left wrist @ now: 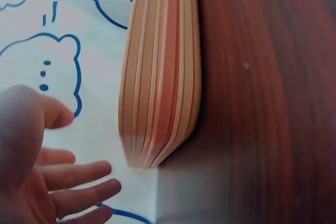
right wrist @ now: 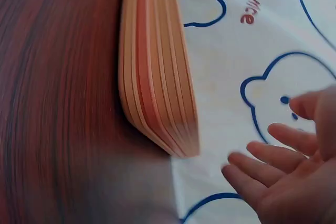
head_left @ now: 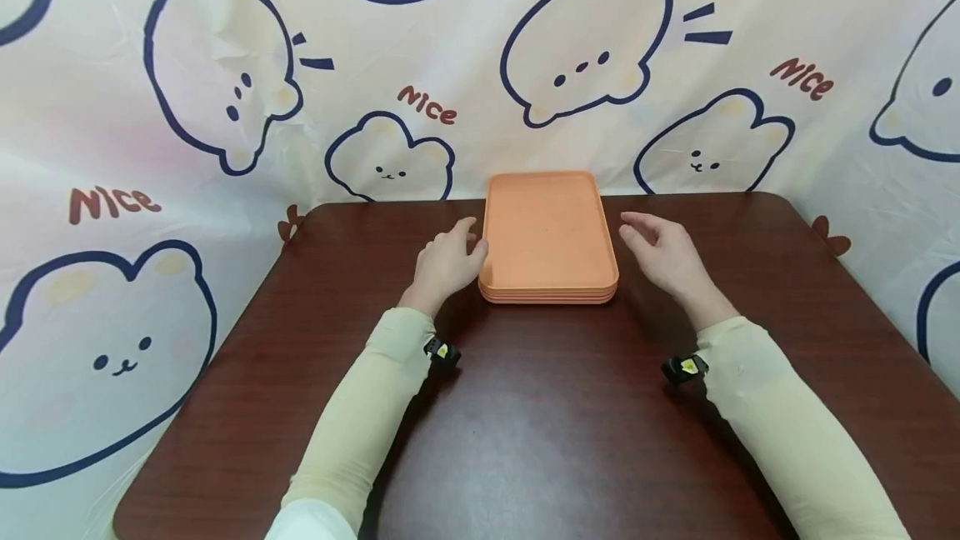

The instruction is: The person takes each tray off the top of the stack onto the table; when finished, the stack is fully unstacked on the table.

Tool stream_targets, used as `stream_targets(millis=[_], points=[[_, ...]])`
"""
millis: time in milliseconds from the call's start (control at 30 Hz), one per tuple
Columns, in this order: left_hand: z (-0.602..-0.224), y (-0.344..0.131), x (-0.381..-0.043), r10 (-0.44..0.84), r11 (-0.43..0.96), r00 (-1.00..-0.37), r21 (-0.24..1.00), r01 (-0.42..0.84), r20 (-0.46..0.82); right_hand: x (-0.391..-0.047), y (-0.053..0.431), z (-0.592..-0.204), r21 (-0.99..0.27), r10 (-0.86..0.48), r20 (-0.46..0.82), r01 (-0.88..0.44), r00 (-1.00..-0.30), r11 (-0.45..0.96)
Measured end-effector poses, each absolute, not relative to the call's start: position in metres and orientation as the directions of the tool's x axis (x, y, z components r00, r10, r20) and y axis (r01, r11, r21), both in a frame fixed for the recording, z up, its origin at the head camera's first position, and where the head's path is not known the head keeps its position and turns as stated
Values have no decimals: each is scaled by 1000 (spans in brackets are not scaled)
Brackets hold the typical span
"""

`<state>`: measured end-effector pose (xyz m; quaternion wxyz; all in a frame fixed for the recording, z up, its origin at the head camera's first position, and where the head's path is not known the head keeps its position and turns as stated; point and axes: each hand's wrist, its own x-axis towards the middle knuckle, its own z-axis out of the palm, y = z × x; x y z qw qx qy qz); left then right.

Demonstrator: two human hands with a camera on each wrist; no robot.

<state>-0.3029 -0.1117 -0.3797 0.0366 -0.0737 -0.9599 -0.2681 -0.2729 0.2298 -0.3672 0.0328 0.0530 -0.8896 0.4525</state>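
Note:
A stack of several orange rectangular trays (head_left: pixel 549 227) lies on the table near its far edge. Both wrist views show the stacked rims from the side, one layer redder than the others. Just left of the stack is my left hand (head_left: pixel 446 263); in the left wrist view its fingers (left wrist: pixel 79 174) are spread apart from the trays (left wrist: pixel 157 77). On the opposite side, my right hand (head_left: pixel 667 257) hovers with a gap to the stack. Its fingers (right wrist: pixel 268 163) are extended and hold nothing in the right wrist view, beside the trays (right wrist: pixel 157 66).
The dark brown wooden table (head_left: pixel 525 423) has rounded corners and stretches toward me in front of the stack. A pale sheet (head_left: pixel 480 40) printed with cartoon bears hangs behind and along both sides. Each wrist carries a small black device (head_left: pixel 442 352).

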Motion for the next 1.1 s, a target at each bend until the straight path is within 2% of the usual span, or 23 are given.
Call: stream_targets(millis=[100, 167, 233, 400, 600, 900, 1100], points=[[-382, -108, -309, 43, 803, -996, 591, 79, 74, -279, 231, -371, -925, 35, 20, -5, -999, 381], [-385, -106, -314, 20, 807, -999, 589, 42, 44, -284, 230, -377, -960, 74, -50, 68, -996, 273], [-387, -103, -318, 19, 822, -1000, 570, 21, 9, -289, 230, -384, -966, 81, -98, 114, -992, 231], [-391, -94, -328, 30, 841, -999, 542, 3, -40, -296, 229, -402, -961, 38, -173, 177, -984, 212], [-393, -89, -335, 32, 829, -999, 559, 25, -4, -299, 224, -413, -966, 50, -160, 167, -986, 195], [-396, -97, -330, 8, 766, -1000, 643, 22, 24, -298, 218, -413, -963, 64, -171, 181, -983, 198], [-400, -113, -328, -26, 688, -997, 724, 37, 75, -298, 216, -414, -940, 96, -190, 209, -977, 268]])
